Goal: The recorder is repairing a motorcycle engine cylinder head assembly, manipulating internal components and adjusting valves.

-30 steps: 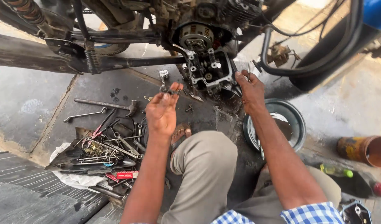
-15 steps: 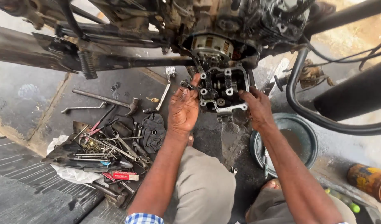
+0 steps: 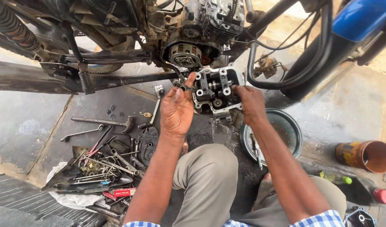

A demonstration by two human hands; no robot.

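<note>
Cylinder head (image 3: 216, 90) held up below the motorcycle engine (image 3: 201, 25), above the oil-stained floor's (image 3: 29, 122) middle. Left hand (image 3: 176, 110) pinching a small metal part (image 3: 182, 86) at the head's left edge; right hand (image 3: 249, 103) gripping its right side, fingers curled. Best steadied firmly while aligning. Drain pan (image 3: 292, 138) alongside.

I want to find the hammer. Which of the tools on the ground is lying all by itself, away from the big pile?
The hammer lies apart on the dark floor, above the tool pile, long handle flat, head pointing right. A lone spanner lies just below it.
</note>
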